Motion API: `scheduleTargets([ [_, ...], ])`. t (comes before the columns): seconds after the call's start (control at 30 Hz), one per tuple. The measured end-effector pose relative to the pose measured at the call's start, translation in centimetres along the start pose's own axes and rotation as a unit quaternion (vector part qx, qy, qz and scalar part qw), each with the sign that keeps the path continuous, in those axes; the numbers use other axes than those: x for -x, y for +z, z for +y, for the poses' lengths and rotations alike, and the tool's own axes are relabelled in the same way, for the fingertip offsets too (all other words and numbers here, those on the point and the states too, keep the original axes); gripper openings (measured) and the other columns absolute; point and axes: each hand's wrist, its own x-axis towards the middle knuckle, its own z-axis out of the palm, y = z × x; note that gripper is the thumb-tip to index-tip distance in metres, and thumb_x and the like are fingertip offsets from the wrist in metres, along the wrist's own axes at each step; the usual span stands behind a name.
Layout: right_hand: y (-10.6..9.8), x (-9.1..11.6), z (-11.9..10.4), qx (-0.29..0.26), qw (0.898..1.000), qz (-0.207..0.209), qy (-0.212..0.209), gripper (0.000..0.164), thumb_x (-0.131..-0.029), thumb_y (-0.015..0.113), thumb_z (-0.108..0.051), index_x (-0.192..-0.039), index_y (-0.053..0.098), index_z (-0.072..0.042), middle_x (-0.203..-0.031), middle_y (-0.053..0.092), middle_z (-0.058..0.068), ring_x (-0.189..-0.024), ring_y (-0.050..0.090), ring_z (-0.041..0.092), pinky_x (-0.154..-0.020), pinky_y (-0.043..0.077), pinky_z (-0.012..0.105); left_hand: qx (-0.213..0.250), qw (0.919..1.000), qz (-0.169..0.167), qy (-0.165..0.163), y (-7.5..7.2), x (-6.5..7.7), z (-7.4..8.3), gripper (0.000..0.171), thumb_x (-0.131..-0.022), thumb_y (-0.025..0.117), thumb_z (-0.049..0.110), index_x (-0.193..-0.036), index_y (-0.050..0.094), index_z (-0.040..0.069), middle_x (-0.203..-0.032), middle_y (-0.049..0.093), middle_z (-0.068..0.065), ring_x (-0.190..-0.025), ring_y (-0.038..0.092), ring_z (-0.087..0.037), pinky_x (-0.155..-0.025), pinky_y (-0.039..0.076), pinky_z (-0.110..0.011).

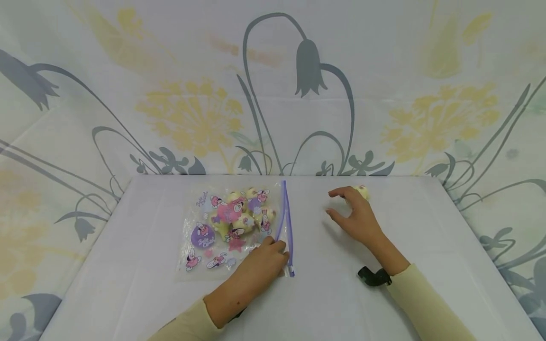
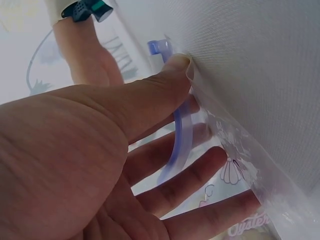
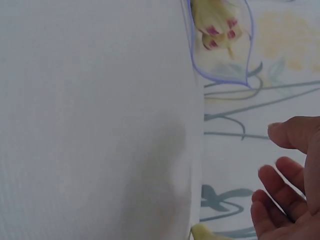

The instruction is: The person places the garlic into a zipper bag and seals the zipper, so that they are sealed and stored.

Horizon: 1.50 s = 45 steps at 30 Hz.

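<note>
Bag [image 1: 202,236] lies flat left of centre on the worktop, pale yellow pieces [image 1: 244,222] inside. I see the left hand [image 1: 258,260] with thumb and fingers clamped on its mouth by the purple zip strip [image 1: 289,220]; right hand [image 1: 354,215] has thumb and fingers apart, nothing between, near a loose yellow piece [image 1: 362,191]. I'd steady that mouth gently, since thin film likely slips. White, fabric-textured worktop [image 1: 324,293]; floral backdrop [image 1: 375,128] behind and both sides.
</note>
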Motion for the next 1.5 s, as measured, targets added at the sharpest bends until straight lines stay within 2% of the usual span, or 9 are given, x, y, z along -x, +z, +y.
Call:
scheduleTargets([
  [0.2, -1.4, -0.2, 1.1, 0.021, 0.999, 0.048, 0.012, 0.041, -0.084, 0.082, 0.006, -0.122, 0.068, 0.0, -0.126, 0.066, 0.018, -0.125, 0.052, 0.039, -0.1, 0.041, 0.054, 0.014, 0.9998, -0.012, -0.006, 0.3, -0.1, -0.1, 0.027, -0.091, 0.084, 0.026, -0.116, 0.083, 0.016, -0.116, 0.073, -0.001, -0.098, 0.06, -0.019, -0.084, 0.06, -0.026],
  [0.4, -3.0, -0.3, 2.5, 0.036, 0.995, 0.092, 0.01, 0.044, -0.079, 0.085, 0.006, -0.12, 0.068, 0.003, -0.124, 0.064, 0.025, -0.124, 0.049, 0.045, -0.105, 0.027, 0.058, 0.034, 0.9991, -0.023, -0.01, 0.3, -0.1, -0.3, 0.031, -0.091, 0.085, 0.028, -0.118, 0.082, 0.015, -0.12, 0.073, -0.002, -0.102, 0.062, -0.021, -0.09, 0.059, -0.028],
  [0.67, -4.0, 0.5, 4.0, 0.039, 0.993, 0.064, 0.088, 0.055, -0.083, 0.088, -0.006, -0.131, 0.064, 0.006, -0.136, 0.054, 0.03, -0.13, 0.04, 0.051, -0.1, 0.029, 0.064, 0.053, 0.998, -0.029, -0.019, 0.2, -0.2, -0.3, 0.032, -0.09, 0.086, 0.027, -0.118, 0.082, 0.014, -0.121, 0.073, -0.002, -0.103, 0.062, -0.021, -0.093, 0.058, -0.029],
  [0.83, -3.8, 0.7, 4.7, 0.025, 0.992, 0.036, 0.12, 0.062, -0.084, 0.088, -0.006, -0.137, 0.059, 0.008, -0.137, 0.051, 0.032, -0.126, 0.044, 0.05, -0.102, 0.041, 0.064, 0.069, 0.9967, -0.033, -0.027, 0.1, -0.2, -0.3, 0.032, -0.089, 0.087, 0.026, -0.118, 0.082, 0.014, -0.12, 0.073, -0.002, -0.103, 0.062, -0.021, -0.092, 0.058, -0.029],
  [1.17, -3.6, 0.8, 5.0, 0.021, 0.991, 0.037, 0.128, 0.058, -0.087, 0.083, 0.001, -0.138, 0.057, 0.008, -0.131, 0.053, 0.027, -0.119, 0.057, 0.041, -0.099, 0.053, 0.042, 0.064, 0.9968, -0.041, -0.026, 0.2, -0.3, -0.4, 0.034, -0.09, 0.086, 0.028, -0.12, 0.081, 0.014, -0.122, 0.072, -0.002, -0.105, 0.062, -0.021, -0.095, 0.057, -0.028],
  [1.4, -3.7, 0.9, 5.1, 0.0, 0.99, 0.047, 0.13, 0.056, -0.088, 0.081, 0.003, -0.138, 0.055, 0.009, -0.133, 0.052, 0.027, -0.118, 0.057, 0.041, -0.095, 0.051, 0.018, 0.061, 0.9966, -0.05, -0.026, 0.1, -0.3, -0.4, 0.035, -0.09, 0.086, 0.029, -0.122, 0.08, 0.015, -0.123, 0.072, -0.001, -0.106, 0.062, -0.02, -0.095, 0.057, -0.027],
  [1.5, -3.7, 0.9, 5.0, -0.013, 0.99, 0.049, 0.133, 0.057, -0.09, 0.079, 0.001, -0.14, 0.052, 0.01, -0.136, 0.052, 0.028, -0.119, 0.056, 0.042, -0.092, 0.05, 0.014, 0.06, 0.9965, -0.05, -0.028, 0.1, -0.2, -0.4, 0.035, -0.091, 0.085, 0.029, -0.122, 0.08, 0.015, -0.123, 0.072, -0.001, -0.106, 0.062, -0.02, -0.094, 0.057, -0.027],
])
